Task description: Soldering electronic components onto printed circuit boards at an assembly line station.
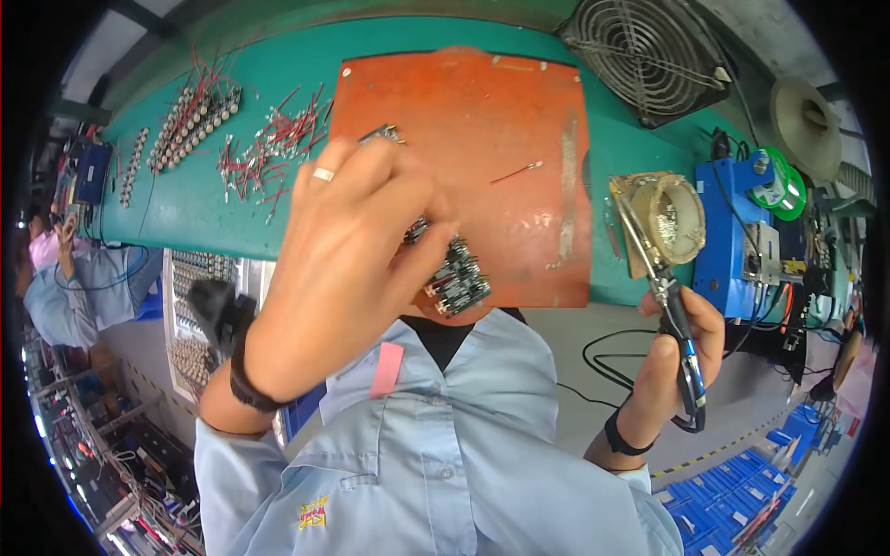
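My left hand (348, 255), a ring on one finger, is raised over the near edge of an orange work mat (501, 120) and grips a strip of small black circuit boards (456, 278) that sticks out below the fingers. My right hand (681, 347) is closed round the dark handle of a soldering iron (684, 357). The iron's tip points up toward a round holder with brass cleaning wool (667, 218). A single loose red wire (516, 172) lies on the mat.
The green bench (185, 199) carries rows of cylindrical cells (190, 116) and a pile of red wires (269, 148) at the left. A wire-grille fan (644, 51), blue soldering station (728, 236) and green solder spool (777, 185) stand right. Another person (65, 278) sits far left.
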Demonstrator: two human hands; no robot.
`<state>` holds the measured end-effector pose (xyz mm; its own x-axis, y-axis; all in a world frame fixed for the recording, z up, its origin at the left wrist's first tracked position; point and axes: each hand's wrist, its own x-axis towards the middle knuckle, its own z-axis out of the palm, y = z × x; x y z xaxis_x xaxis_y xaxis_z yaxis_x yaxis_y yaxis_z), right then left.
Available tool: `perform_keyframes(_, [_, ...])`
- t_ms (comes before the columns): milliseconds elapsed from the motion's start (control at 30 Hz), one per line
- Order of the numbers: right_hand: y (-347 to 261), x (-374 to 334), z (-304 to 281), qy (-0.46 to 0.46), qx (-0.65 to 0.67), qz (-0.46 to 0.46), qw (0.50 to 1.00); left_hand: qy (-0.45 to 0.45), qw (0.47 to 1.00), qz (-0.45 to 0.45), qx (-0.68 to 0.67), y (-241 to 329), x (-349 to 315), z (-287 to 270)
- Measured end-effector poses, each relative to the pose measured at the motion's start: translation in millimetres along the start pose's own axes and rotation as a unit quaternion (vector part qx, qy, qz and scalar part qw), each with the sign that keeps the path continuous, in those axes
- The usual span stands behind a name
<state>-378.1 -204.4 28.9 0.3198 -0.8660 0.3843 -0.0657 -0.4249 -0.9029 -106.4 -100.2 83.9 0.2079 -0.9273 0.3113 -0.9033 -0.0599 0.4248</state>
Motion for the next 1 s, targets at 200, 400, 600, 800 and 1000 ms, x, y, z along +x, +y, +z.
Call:
perform_keyframes(200, [-3.9, 0.9, 1.7, 0.017, 0.024, 0.018, 0.999, -0.011, 0.997, 0.071, 0.022, -5.2, 57.7, 42.8])
perform_keyframes(400, [-5.7, -3.1, 2.5, 0.001, 0.024, 0.039, 0.999, -0.019, 0.996, 0.087, 0.022, -1.6, 67.7, 64.6])
perform_keyframes(600, [-5.6, -3.8, 14.7, -0.013, 0.038, 0.019, 0.999, -0.001, 0.980, 0.054, -0.193, 0.9, 30.0, 19.5])
perform_keyframes(800, [-13.7, -11.8, 37.5, -0.083, 0.151, 0.062, 0.983, -0.024, 0.872, -0.118, -0.474, 7.0, -30.8, -10.8])
perform_keyframes(1000, [-24.6, -12.7, 60.6, -0.175, 0.199, 0.077, 0.961, -0.066, 0.704, -0.206, -0.676, 16.6, -60.3, 13.7])
